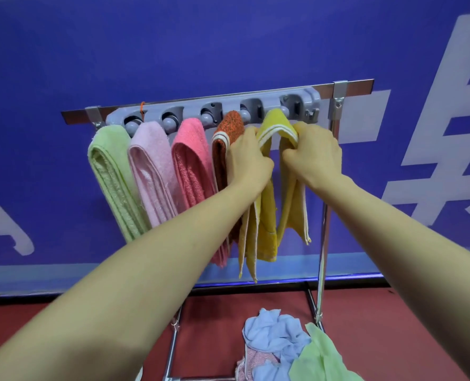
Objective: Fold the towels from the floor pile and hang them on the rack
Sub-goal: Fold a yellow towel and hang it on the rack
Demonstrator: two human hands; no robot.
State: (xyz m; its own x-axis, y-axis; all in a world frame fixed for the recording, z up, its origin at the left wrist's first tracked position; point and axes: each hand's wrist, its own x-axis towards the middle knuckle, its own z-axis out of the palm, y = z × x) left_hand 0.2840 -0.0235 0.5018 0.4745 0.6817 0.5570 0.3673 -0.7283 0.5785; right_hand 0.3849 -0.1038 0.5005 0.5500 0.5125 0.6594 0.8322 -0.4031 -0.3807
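step: we hang the yellow towel [266, 229] on the rack [214, 111], at its right end | left grip [246, 160] and right grip [313, 158] both pinch the towel's top fold | next, we think: let go, then pick from the pile [283, 347] below the rack

Looks like a sports hall or studio setup: blue banner wall [201, 50], big white lettering [448, 133], red floor [393, 325], freestanding metal rack [354, 85].
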